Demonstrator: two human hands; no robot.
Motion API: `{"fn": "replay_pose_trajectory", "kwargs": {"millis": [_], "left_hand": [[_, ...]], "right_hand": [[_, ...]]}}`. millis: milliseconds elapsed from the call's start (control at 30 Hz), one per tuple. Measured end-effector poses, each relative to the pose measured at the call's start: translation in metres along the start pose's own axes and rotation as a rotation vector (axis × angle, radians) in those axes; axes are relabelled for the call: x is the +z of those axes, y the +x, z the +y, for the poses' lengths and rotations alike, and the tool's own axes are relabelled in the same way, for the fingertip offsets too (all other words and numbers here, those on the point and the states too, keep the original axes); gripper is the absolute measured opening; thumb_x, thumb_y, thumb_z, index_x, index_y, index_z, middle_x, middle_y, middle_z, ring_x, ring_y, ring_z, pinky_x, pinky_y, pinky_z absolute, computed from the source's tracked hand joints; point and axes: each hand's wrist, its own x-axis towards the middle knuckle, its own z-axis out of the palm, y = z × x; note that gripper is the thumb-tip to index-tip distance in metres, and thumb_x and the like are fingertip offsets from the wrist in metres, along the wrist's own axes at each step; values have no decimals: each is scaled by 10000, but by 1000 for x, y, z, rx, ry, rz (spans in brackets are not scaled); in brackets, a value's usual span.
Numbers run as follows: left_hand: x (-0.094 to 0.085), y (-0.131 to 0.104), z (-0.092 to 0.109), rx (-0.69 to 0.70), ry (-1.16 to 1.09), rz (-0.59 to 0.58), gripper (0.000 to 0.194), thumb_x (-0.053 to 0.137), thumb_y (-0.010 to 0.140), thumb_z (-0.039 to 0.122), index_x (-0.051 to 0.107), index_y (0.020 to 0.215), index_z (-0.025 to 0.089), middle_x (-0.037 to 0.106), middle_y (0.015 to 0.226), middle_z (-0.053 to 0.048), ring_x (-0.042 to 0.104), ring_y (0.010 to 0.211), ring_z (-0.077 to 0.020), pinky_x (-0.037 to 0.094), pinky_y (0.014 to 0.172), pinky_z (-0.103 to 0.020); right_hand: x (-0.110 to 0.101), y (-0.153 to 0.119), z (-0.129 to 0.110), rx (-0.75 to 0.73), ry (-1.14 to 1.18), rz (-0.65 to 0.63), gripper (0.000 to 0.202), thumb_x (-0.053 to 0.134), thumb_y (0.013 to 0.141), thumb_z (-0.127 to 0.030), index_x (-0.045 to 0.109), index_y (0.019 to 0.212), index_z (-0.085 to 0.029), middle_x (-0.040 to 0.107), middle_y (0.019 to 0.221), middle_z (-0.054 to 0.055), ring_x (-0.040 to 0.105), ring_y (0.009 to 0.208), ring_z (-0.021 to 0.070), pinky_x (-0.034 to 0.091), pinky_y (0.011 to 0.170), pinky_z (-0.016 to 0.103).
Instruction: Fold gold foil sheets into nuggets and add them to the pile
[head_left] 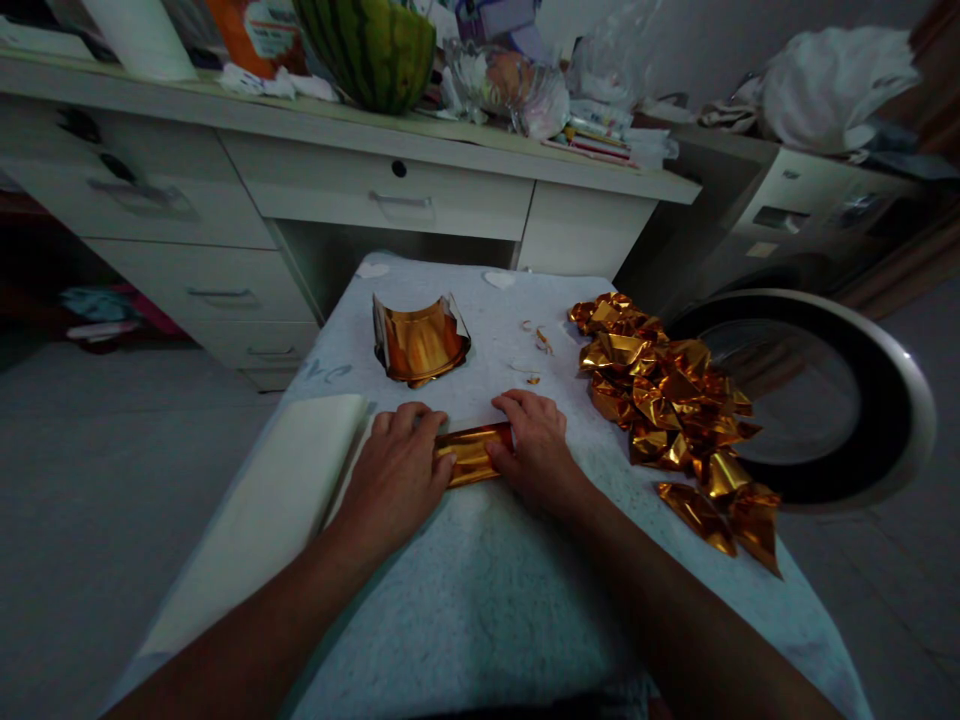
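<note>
A flat folded strip of gold foil paper [472, 453] lies on the cloth-covered table [480, 620] in front of me. My left hand [401, 462] grips its left end, fingers bent and thumb on top. At the right end my right hand [536, 445] holds the strip, with the thumb pressed on the foil and the index finger curled over it. Beyond my hands stands a curved stack of gold foil sheets [420, 340]. A heap of folded gold foil pieces [660, 390] lies along the table's right side.
White paper [270, 500] lies under and beside my left forearm. Small foil scraps [541, 340] are scattered past my right hand. A white desk [450, 205] with a cut watermelon [367, 50] stands behind; an open washer door [802, 400] is close on the right.
</note>
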Motion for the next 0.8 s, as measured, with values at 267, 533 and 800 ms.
{"fn": "replay_pose_trajectory", "kwargs": {"millis": [267,533,800], "left_hand": [[8,4,-5,-28,-63,-5,359,556,832,253,576,1176,152,527,1190,-114,468,1073,-306,421,951,-448],[5,4,-3,-32,-147,2,167,573,785,202,562,952,197,542,1063,-77,485,1002,-281,408,891,-422],[-2,2,1,-157,-466,-54,347,557,804,202,457,1136,225,626,900,-29,606,828,-222,422,718,-322]], "right_hand": [[1,4,-5,29,-32,5,368,593,767,-268,580,1127,-193,541,1256,106,449,1090,288,339,942,450],[-2,4,-4,-1,45,6,180,591,759,-208,591,939,-207,551,1208,79,437,1072,268,328,903,412],[-8,1,-4,-12,370,-33,213,557,761,-119,516,945,-217,568,886,15,498,887,201,383,807,345]]}}
